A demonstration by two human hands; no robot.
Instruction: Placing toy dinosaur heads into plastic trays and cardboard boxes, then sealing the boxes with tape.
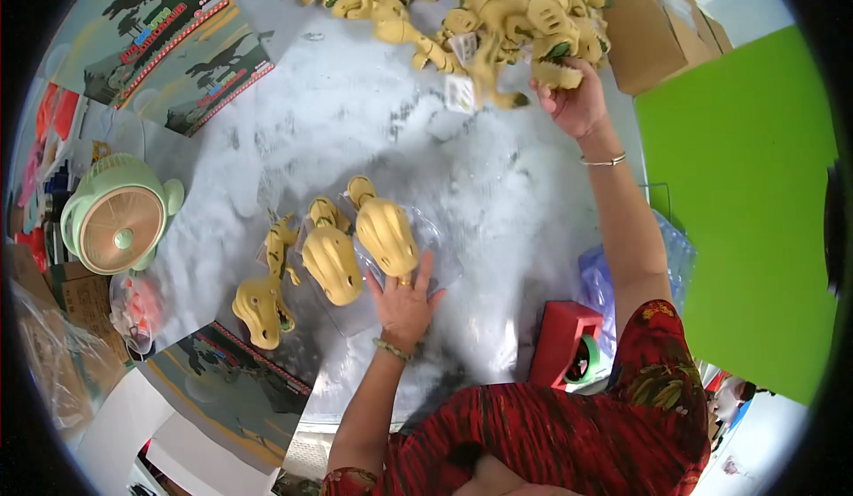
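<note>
The top edge crops the toy pile (544, 15).

From my end I see a grey-white tabletop (480, 194), smudged darker in places and catching soft, pale glare across its middle. A flat, bright green panel (746, 212) fills much of the right side, a pale green fan (121, 216) sits at the left, and the whitish patch (769, 447) near the lower-right rim is perhaps floor
</note>
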